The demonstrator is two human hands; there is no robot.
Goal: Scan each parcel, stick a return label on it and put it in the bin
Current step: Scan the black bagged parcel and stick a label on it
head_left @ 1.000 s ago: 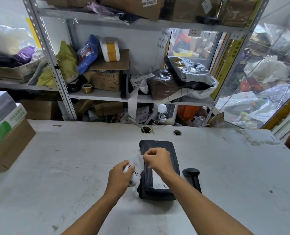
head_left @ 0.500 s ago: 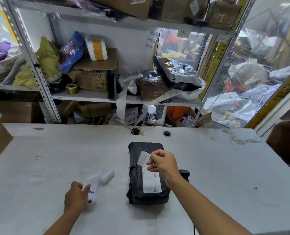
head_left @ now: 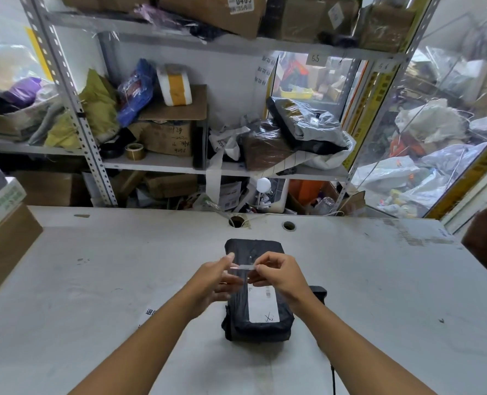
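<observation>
Cluttered shelves of boxes and bags stand behind our grey table. On it, straight ahead, lies the black parcel, already bearing one white label. Just above it we hold a small sticker between both hands: our right hand pinches one end with curled fingers, our left hand takes the other with fingers nearly straight. We judge this the labelling step; next we must lower the sticker flat onto bare wrap and press it down.
</observation>
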